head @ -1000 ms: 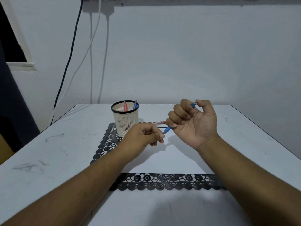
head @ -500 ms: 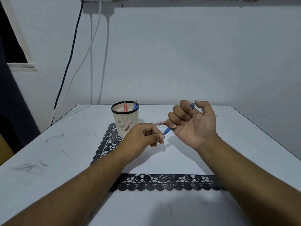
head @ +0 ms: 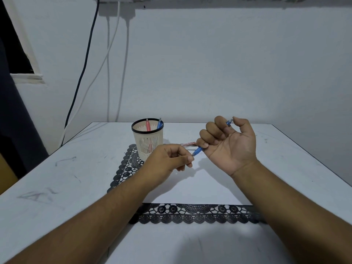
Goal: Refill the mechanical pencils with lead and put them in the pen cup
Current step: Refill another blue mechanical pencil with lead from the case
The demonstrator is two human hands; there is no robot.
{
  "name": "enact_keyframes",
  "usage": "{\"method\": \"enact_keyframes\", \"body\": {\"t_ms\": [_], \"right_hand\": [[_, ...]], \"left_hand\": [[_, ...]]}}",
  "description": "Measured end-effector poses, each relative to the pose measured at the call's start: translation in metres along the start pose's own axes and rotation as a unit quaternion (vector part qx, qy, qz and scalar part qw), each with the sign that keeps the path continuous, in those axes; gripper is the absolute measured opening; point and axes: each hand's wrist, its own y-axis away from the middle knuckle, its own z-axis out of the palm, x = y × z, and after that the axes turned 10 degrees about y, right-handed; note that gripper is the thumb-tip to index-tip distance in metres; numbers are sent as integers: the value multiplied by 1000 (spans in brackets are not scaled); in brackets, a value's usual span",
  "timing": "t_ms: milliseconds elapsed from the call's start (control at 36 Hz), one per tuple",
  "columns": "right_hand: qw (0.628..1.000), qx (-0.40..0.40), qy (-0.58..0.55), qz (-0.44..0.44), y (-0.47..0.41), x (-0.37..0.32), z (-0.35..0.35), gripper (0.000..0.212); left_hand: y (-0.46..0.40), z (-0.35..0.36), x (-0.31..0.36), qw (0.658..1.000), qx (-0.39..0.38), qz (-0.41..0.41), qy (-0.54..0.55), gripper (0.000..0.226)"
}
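My right hand grips a blue mechanical pencil in its curled fingers, palm toward me. The pencil's top end sticks out by my thumb, and its tip points down-left. My left hand is just left of that tip, thumb and forefinger pinched together right at it; anything held between them is too small to see. The cream mesh pen cup with a black rim stands behind my left hand, holding a red pencil and a blue pencil. A reddish lead case lies on the mat behind my hands.
A white mat with black lace edging lies on the white table. Cables hang down the wall at the back left. The table's right edge runs diagonally near my right forearm.
My right thumb has lifted a little off the pencil's top end. Both hands stay in nearly the same place.
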Motion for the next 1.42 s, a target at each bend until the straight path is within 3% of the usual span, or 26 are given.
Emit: {"method": "enact_keyframes", "body": {"t_ms": [1000,1417], "right_hand": [[1000,-12,19,4,0,-2,1,30],[996,25,-82,8,-2,-2,-3,37]], "left_hand": [[0,1,-1,1000,-1,2,-10,7],[-1,-1,1,999,-19,18,24,13]]}}
